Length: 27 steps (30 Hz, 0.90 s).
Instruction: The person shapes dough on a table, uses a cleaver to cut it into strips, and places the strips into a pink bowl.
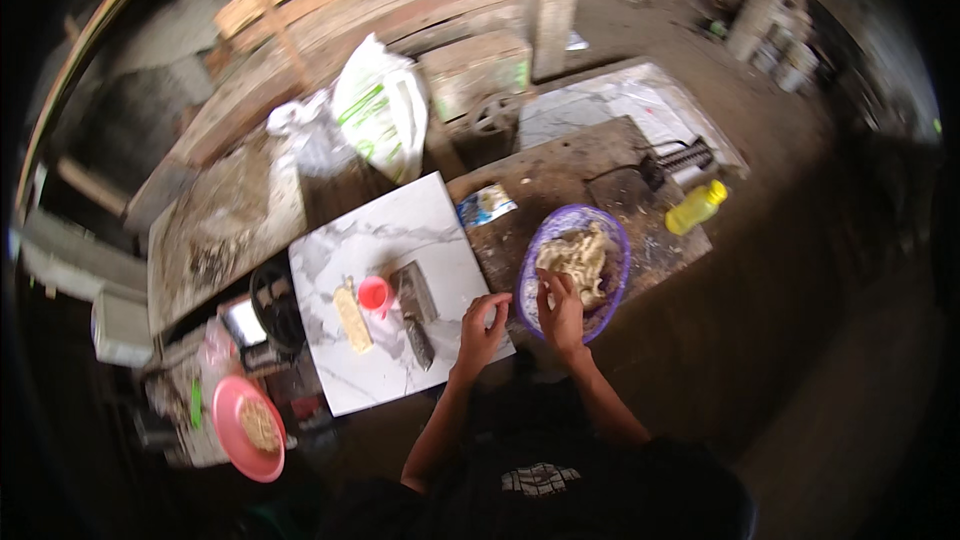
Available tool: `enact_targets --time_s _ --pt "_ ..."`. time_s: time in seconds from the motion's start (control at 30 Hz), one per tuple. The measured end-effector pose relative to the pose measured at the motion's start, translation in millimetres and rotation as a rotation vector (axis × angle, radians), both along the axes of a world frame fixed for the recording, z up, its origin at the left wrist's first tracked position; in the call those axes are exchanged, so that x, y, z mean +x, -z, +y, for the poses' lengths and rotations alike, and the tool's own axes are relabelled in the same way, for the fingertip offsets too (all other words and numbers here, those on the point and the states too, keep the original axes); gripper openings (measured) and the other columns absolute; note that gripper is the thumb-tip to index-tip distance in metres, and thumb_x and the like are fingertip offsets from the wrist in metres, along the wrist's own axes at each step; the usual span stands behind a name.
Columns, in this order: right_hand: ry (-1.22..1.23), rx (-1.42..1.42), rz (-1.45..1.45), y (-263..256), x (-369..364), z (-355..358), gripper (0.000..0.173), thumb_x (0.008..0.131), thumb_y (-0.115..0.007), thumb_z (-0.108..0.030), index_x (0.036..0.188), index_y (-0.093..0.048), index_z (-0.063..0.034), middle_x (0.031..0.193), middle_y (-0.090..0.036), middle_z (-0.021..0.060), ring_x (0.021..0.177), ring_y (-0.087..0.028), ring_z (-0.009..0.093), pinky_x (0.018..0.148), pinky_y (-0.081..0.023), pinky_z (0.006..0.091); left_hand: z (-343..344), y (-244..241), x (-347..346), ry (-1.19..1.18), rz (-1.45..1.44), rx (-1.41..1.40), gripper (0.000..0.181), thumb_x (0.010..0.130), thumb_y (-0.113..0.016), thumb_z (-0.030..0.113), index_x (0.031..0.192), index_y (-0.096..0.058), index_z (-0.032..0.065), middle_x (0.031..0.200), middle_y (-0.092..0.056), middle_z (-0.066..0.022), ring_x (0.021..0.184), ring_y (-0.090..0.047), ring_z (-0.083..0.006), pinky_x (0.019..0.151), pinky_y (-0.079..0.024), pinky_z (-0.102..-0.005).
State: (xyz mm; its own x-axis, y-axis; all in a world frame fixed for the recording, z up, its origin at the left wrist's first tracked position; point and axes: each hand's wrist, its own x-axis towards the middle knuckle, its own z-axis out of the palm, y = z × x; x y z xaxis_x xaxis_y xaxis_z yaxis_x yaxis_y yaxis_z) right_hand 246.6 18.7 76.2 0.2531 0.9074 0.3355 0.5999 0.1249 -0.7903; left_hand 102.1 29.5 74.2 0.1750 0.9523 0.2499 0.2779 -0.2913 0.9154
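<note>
A purple plastic basin [624, 240] stands in front of me with a mass of pale dough [576, 255] in it. My right hand [561, 315] is over the basin's near side, its fingertips pinched close together at the dough's edge; whether they hold a bit of dough I cannot tell. Just left of the basin, my left hand [481, 326] hovers by the edge of a white marble-patterned slab [337, 240], fingers curved and thumb apart, with nothing visible in it. On the slab lie a flat strip of dough [352, 319], a pink cup [375, 294] and a broad-bladed cleaver [415, 292] with a dark handle.
The worn wooden table [555, 165] holds a blue-and-white packet [486, 205] and a yellow bottle [696, 208]. A pink basin [247, 427] with crumbly pale contents sits at lower left beside a dark handwheel [276, 306]. Behind the slab stands a white sack [382, 112].
</note>
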Motion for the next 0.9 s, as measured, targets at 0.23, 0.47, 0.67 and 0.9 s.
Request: enact_targets --time_s 0.23,0.47,0.67,0.9 --pt "-0.542 -0.020 -0.102 3.0 -54.6 6.7 0.033 0.075 -0.054 -0.007 0.108 -0.048 -0.0048 0.080 -0.052 0.0134 0.075 -0.052 0.029 0.065 -0.042 0.0381 -35.1 11.0 -51.9 -0.514 0.008 -0.005 0.014 0.079 -0.051 0.002 0.091 -0.058 0.0025 0.090 -0.060 -0.0104 0.087 -0.055 -0.0217 0.077 -0.041 -0.0297" --pt "-0.762 -0.441 -0.377 37.3 -94.0 17.0 0.072 0.073 -0.060 -0.027 0.129 -0.021 -0.0040 0.088 -0.054 0.0236 0.080 -0.055 0.037 0.069 -0.045 0.0423 -52.1 30.6 -82.0 -0.774 0.067 -0.124 0.015 0.078 -0.052 0.004 0.092 -0.059 0.0026 0.086 -0.061 -0.0100 0.082 -0.055 -0.0222 0.073 -0.042 -0.0306" --pt "-0.643 -0.516 -0.446 58.4 -86.6 14.5 0.089 0.069 -0.064 -0.024 0.133 -0.006 -0.0059 0.085 -0.054 0.0255 0.078 -0.056 0.038 0.067 -0.045 0.0430 -42.3 59.4 -89.8 -0.675 0.172 -0.132 0.014 0.076 -0.053 0.006 0.088 -0.059 0.0027 0.084 -0.060 -0.0126 0.082 -0.054 -0.0275 0.074 -0.041 -0.0343" --pt "-0.379 -0.690 -0.395 33.6 -57.5 15.7 0.089 0.064 -0.060 -0.011 0.132 -0.004 -0.0041 0.105 -0.048 0.0275 0.087 -0.052 0.041 0.077 -0.042 0.0451 -18.6 65.2 -87.8 -0.545 0.322 -0.065 0.016 0.074 -0.056 0.010 0.089 -0.058 0.0043 0.094 -0.057 -0.0115 0.092 -0.049 -0.0298 0.079 -0.039 -0.0379"
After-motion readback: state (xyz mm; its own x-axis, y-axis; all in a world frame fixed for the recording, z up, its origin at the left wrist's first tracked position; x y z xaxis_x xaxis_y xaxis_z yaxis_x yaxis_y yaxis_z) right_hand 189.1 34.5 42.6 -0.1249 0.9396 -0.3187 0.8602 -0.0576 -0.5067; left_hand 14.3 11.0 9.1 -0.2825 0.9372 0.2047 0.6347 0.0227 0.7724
